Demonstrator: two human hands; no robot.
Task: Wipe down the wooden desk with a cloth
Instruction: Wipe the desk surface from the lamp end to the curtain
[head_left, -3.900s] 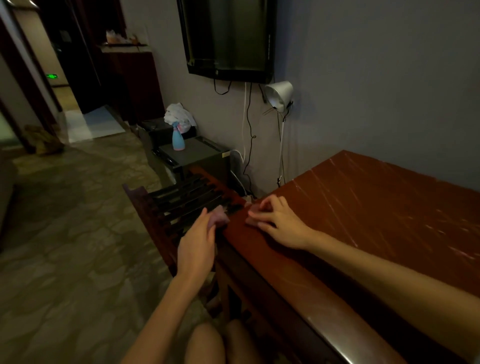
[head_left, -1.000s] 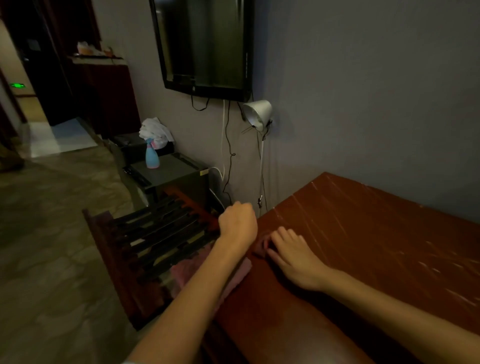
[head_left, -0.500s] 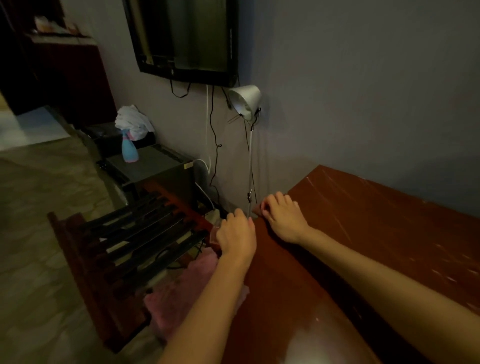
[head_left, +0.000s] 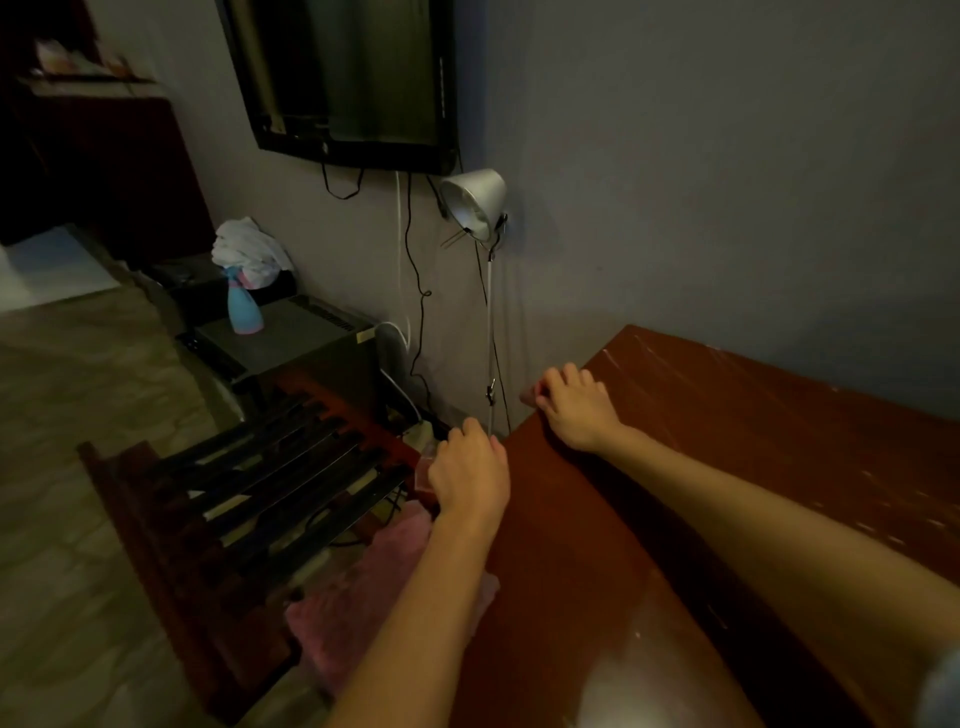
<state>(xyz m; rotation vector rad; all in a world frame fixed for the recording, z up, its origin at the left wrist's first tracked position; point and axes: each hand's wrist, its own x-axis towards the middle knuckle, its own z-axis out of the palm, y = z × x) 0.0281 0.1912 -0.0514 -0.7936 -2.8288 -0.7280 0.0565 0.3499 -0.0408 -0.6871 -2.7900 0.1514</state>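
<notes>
The reddish-brown wooden desk (head_left: 727, 467) fills the right side, its top streaked with pale marks. A pink cloth (head_left: 363, 597) hangs down the desk's left side below my left arm. At that left edge my left hand (head_left: 470, 478) grips the cloth's upper part with curled fingers. My right hand (head_left: 576, 410) lies flat on the desk's far left corner. Its fingers are fairly straight and press a small pink end of the cloth at the edge. How the cloth runs between my two hands is hidden.
A dark slatted wooden rack (head_left: 234, 493) stands close against the desk's left side. Behind it are a small grey fridge (head_left: 291, 338) with a blue spray bottle (head_left: 244, 306), a white lamp (head_left: 475, 205) on a thin pole, hanging cables and a wall-mounted TV (head_left: 353, 78).
My right hand slid from the front of the desk's left edge toward the wall-side corner. My left hand followed along that edge, and the pink cloth now hangs lower.
</notes>
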